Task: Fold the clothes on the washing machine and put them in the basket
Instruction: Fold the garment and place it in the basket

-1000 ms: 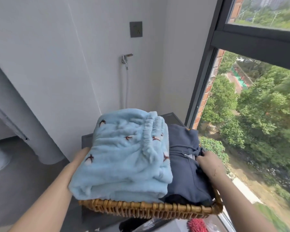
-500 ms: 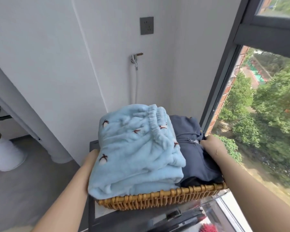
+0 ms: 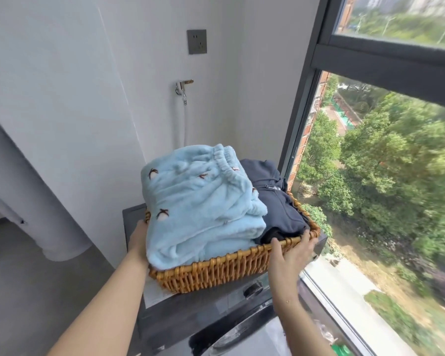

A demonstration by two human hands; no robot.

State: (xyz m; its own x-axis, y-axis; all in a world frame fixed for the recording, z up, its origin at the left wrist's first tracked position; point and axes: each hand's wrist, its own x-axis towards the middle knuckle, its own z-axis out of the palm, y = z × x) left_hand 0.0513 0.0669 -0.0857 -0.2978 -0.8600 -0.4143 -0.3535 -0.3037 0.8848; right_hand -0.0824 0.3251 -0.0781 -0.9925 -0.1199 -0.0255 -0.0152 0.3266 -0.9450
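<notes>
A woven wicker basket (image 3: 216, 272) sits on top of the dark washing machine (image 3: 216, 319). Inside it lie a folded light-blue fleece garment (image 3: 198, 209) with small bird marks on the left and a folded navy garment (image 3: 275, 201) on the right. My left hand (image 3: 138, 238) presses against the basket's left side, its fingers mostly hidden behind the fleece. My right hand (image 3: 292, 250) holds the basket's front right corner, thumb hooked over the rim.
A white wall with a tap (image 3: 183, 88), a hose and a grey socket (image 3: 196, 41) stands behind the machine. A large window (image 3: 383, 176) with a dark frame runs along the right. A thick white pipe (image 3: 36, 201) rises at the left over grey floor.
The basket has moved away from me and down onto the washing machine. My right hand has shifted from the navy garment to the basket's front right rim.
</notes>
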